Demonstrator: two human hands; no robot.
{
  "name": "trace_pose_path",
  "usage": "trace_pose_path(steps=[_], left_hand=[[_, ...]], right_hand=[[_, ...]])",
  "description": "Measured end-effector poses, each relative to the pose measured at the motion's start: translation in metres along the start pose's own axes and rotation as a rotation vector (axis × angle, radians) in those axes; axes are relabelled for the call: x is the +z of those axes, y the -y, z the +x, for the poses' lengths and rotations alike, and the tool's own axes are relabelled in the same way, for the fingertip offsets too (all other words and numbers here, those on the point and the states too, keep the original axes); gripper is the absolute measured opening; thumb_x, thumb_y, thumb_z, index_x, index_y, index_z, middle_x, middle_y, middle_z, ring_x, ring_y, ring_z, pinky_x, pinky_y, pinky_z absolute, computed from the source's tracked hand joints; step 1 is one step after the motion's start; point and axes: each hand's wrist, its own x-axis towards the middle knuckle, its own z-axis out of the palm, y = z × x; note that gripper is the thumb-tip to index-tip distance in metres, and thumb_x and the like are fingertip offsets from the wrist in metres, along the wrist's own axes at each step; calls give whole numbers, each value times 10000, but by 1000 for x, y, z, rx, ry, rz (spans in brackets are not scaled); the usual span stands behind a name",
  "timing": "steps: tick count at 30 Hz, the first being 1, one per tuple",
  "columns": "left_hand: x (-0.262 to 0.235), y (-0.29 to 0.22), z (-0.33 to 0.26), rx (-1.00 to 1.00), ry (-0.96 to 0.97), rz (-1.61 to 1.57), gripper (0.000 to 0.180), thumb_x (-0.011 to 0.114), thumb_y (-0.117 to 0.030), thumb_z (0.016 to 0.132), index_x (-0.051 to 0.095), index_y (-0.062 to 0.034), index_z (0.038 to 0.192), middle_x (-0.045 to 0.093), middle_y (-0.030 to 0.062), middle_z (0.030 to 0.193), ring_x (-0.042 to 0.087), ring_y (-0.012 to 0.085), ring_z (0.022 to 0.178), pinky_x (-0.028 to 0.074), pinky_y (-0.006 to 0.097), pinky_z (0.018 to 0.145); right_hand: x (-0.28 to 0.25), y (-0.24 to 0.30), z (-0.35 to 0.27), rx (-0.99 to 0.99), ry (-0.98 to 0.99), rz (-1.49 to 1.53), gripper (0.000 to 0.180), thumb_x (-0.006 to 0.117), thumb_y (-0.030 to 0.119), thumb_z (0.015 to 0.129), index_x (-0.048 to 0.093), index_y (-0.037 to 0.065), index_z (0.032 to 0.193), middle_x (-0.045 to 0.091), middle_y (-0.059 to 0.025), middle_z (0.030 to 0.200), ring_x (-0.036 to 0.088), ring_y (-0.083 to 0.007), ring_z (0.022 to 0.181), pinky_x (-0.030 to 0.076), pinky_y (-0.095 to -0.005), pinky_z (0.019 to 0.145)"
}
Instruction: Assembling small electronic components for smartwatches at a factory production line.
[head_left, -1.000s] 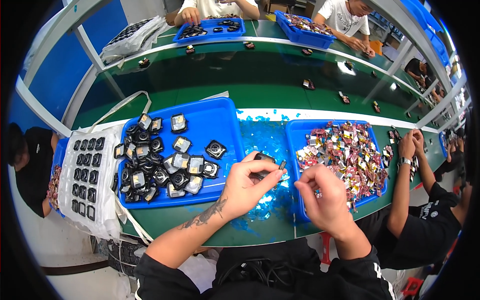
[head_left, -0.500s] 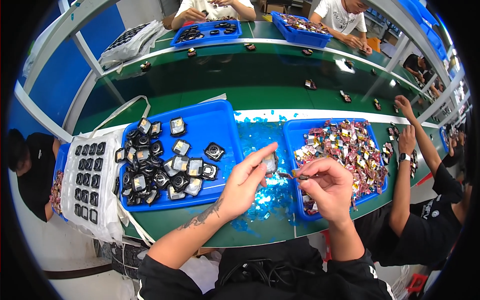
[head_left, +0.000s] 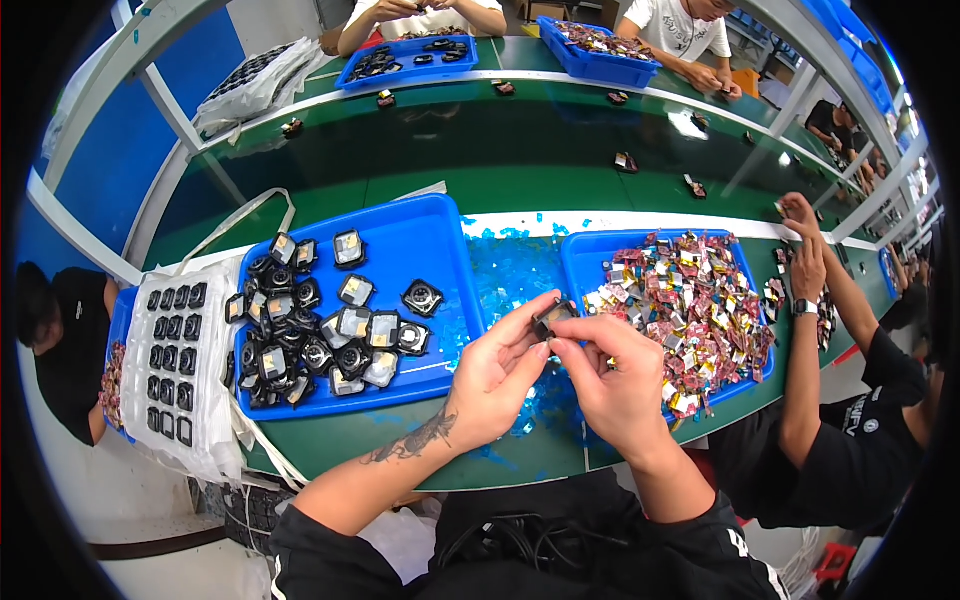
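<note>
In front of me, my left hand point(head_left: 492, 388) is closed around a small black watch case point(head_left: 555, 316), tilted with its open inner side partly showing. My right hand point(head_left: 618, 385) pinches at the near edge of this case, thumb and forefinger together. Its fingertips hide whether a small part sits between them. To the left, a blue tray point(head_left: 447, 265) bears a heap of similar black watch cases point(head_left: 300, 330), some with pale square faces up. On the right, another blue tray point(head_left: 580, 255) is heaped with small red, white and yellow electronic parts point(head_left: 690, 320).
Blue scraps point(head_left: 510, 265) litter the green bench between the trays. Left of them lies a white foam tray point(head_left: 150, 350) with rows of black frames. Beyond, a green conveyor belt point(head_left: 440, 150) carries scattered small parts. A co-worker's arms point(head_left: 805, 330) reach in at the right.
My right hand has moved left from over the parts tray, where it pinched a small dark part, to the watch case. My left fingers have curled round the case and turned it.
</note>
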Motion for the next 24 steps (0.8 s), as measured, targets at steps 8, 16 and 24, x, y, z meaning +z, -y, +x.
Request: trace_pose_path(steps=[8,16,24], left_hand=[[-1,-6,-3,-47,26,20,492,461,33,957,346,23,1436,463,134,1397,485,175,1252,397,304,1038],[0,-1,-3,-17,30,41,500,462,27,960,337,16,1444,468,128,1396,478,179,1262,406,294,1028],[1,0,-4,0,29,118,492,458,28,961,344,25,1439,477,138,1389,503,180,1237,431,296,1009]], right_hand=[[0,4,3,-67,-30,8,103,717,-9,775,677,20,866,613,-76,689,502,-135,489,398,-282,460],[-5,7,5,-17,28,-6,98,704,-21,780,669,17,864,615,-82,700,524,-161,507,416,-293,477],[-7,6,7,-40,58,-63,107,715,-3,762,654,18,847,631,-81,718,545,-182,523,432,-311,484]])
